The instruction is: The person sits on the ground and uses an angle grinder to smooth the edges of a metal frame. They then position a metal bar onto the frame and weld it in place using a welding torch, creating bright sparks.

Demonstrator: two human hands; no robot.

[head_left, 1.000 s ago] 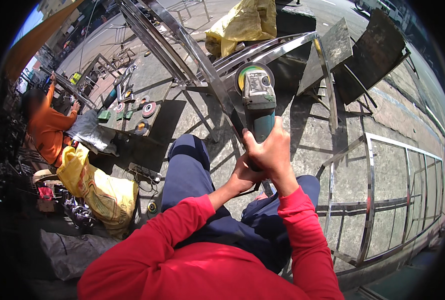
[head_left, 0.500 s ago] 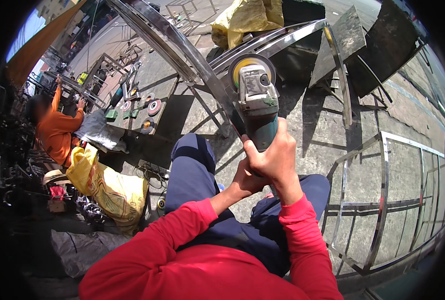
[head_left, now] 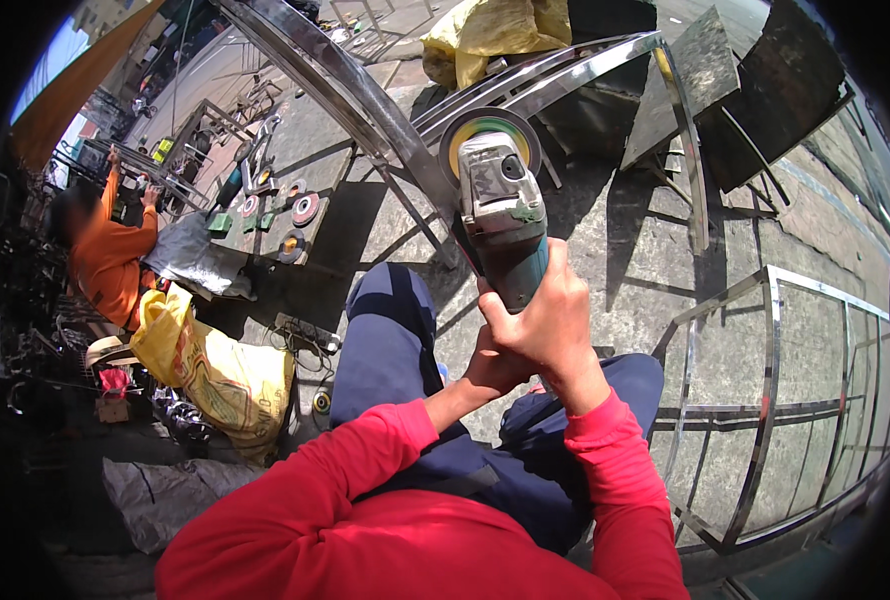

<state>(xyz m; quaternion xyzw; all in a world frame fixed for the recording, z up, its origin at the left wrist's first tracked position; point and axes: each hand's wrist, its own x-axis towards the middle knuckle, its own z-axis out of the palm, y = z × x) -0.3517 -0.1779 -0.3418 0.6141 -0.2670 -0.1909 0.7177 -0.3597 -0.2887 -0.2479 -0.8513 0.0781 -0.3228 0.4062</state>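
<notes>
An angle grinder [head_left: 503, 205] with a worn grey-white head and a teal body points away from me. My right hand [head_left: 550, 320] wraps round its body, thumb on the left side. Lower down, my left hand [head_left: 497, 365] is closed round the rear of the grinder, its fingers partly hidden under the right hand. The round disc [head_left: 462, 135], with yellow and green rings, overlaps the edge of a shiny square metal tube [head_left: 365, 95] of a metal frame; I cannot tell whether they touch.
A barred metal frame [head_left: 768, 400] lies at right. Dark metal sheets [head_left: 785, 120] lean at far right, near a yellow sack [head_left: 490, 40]. At left, loose discs [head_left: 306, 208] lie on a board; a person in orange [head_left: 115, 255] sits behind a printed yellow sack [head_left: 230, 385].
The grinder's head and disc have shifted slightly left and nearer to me along the metal tube. Both hands keep their hold and moved only a little.
</notes>
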